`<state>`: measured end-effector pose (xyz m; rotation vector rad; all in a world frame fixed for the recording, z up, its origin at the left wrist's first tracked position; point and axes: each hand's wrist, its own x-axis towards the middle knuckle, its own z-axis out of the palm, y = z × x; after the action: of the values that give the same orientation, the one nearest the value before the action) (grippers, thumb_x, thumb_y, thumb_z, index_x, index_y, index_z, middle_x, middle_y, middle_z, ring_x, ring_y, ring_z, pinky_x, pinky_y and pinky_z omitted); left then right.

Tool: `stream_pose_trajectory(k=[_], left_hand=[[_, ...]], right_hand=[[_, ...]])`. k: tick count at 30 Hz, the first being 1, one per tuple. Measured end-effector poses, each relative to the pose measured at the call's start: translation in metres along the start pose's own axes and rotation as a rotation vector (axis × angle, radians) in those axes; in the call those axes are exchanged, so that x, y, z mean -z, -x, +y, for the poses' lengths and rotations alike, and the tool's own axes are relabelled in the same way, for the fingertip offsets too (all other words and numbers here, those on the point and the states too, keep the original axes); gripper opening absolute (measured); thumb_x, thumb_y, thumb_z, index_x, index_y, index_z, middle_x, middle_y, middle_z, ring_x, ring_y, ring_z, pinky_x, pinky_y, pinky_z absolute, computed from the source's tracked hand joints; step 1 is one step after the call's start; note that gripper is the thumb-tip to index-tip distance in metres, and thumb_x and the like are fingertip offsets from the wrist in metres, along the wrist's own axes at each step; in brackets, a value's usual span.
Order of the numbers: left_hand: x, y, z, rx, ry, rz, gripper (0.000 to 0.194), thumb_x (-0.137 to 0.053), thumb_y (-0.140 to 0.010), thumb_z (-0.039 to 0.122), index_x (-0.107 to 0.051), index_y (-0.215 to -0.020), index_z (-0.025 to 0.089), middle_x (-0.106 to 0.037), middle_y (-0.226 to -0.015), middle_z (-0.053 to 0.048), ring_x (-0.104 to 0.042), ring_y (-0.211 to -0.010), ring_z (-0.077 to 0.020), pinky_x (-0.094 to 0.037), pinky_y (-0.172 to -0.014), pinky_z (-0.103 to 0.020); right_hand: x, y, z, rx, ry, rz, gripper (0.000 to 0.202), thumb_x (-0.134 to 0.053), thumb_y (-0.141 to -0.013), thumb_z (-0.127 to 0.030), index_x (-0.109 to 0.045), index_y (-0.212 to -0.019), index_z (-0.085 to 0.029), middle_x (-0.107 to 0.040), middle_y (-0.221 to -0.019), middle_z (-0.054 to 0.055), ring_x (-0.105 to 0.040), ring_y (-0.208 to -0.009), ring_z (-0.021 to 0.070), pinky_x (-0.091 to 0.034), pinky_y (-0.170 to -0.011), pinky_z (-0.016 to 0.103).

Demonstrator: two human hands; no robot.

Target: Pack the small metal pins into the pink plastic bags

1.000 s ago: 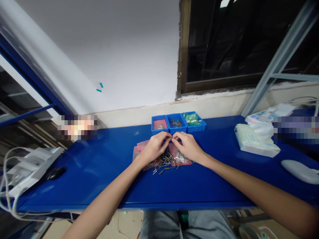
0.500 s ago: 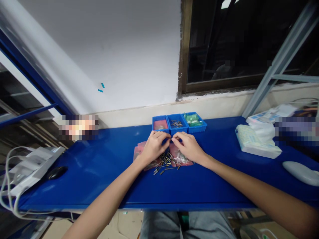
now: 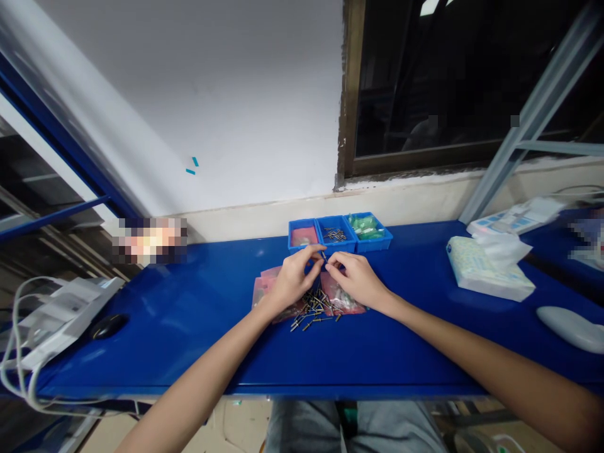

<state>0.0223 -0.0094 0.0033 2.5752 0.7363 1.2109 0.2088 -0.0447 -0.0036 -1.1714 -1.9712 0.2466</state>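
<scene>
My left hand [image 3: 296, 272] and my right hand [image 3: 353, 273] meet above a loose pile of metal blind rivets [image 3: 313, 309]. One small rivet [image 3: 324, 256] is between their fingertips, with the left index finger and thumb about it and the right fingers pinched at its other side. Fingers partly cover it. Under the left hand lies a pink-and-clear plastic bag [image 3: 261, 288]; a second such bag [image 3: 343, 298], with small parts inside, is beneath the right hand.
Three joined blue bins stand behind the hands: one with a pink bag [image 3: 304, 236], one with rivets [image 3: 335, 234], one with green packets [image 3: 367, 227]. A tissue pack [image 3: 491, 270] sits right on the blue table [image 3: 358, 358]. A black mouse [image 3: 108, 326] is left.
The rivet has turned more upright between the fingertips. My left index finger has lifted slightly, while my right hand has barely moved.
</scene>
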Motion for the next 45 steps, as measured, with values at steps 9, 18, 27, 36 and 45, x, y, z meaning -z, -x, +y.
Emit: stream_pose_trajectory(k=[9, 18, 27, 36, 45], left_hand=[[0.001, 0.003, -0.006, -0.090, -0.181, -0.039, 0.012, -0.053, -0.097, 0.022, -0.062, -0.102, 0.016, -0.068, -0.094, -0.006, -0.064, -0.087, -0.0175, -0.054, -0.079, -0.033], [-0.001, 0.003, -0.004, -0.024, -0.112, -0.045, 0.015, -0.046, -0.100, 0.022, -0.057, -0.108, 0.017, -0.067, -0.101, -0.008, -0.064, -0.091, -0.0179, -0.053, -0.082, -0.034], [-0.003, 0.002, -0.002, 0.012, 0.006, -0.079, 0.011, -0.048, -0.100, 0.024, -0.055, -0.105, 0.018, -0.067, -0.098, -0.005, -0.063, -0.084, -0.0157, -0.052, -0.076, -0.031], [0.008, -0.002, -0.013, 0.107, -0.164, -0.037, 0.028, -0.045, -0.097, 0.019, -0.048, -0.124, 0.014, -0.062, -0.103, -0.010, -0.061, -0.088, -0.0187, -0.053, -0.082, -0.036], [0.013, -0.001, -0.023, 0.001, -0.307, -0.450, 0.023, -0.049, -0.096, 0.026, -0.067, -0.105, 0.015, -0.068, -0.102, -0.009, -0.062, -0.095, -0.0227, -0.050, -0.087, -0.038]], right_hand=[[0.001, 0.001, -0.007, 0.002, -0.078, -0.014, 0.018, -0.053, -0.093, -0.018, -0.059, -0.076, -0.018, -0.067, -0.077, 0.000, -0.060, -0.070, 0.0143, -0.040, -0.066, 0.026], [0.002, 0.000, -0.001, 0.011, -0.040, 0.066, 0.008, -0.053, -0.095, -0.019, -0.060, -0.097, -0.019, -0.067, -0.092, 0.003, -0.063, -0.086, 0.0173, -0.045, -0.080, 0.030], [0.000, 0.002, 0.003, 0.056, 0.060, 0.007, 0.010, -0.052, -0.096, -0.019, -0.059, -0.090, -0.019, -0.066, -0.089, 0.003, -0.060, -0.087, 0.0178, -0.045, -0.079, 0.030], [0.023, -0.033, 0.027, 0.026, 0.640, 0.130, 0.025, -0.042, -0.098, -0.024, -0.064, -0.094, -0.013, -0.065, -0.095, 0.013, -0.055, -0.099, 0.0266, -0.044, -0.078, 0.036], [0.013, 0.004, -0.012, 0.082, 0.680, -0.091, 0.022, -0.047, -0.097, -0.027, -0.064, -0.091, -0.015, -0.063, -0.095, 0.010, -0.053, -0.097, 0.0256, -0.044, -0.081, 0.035]])
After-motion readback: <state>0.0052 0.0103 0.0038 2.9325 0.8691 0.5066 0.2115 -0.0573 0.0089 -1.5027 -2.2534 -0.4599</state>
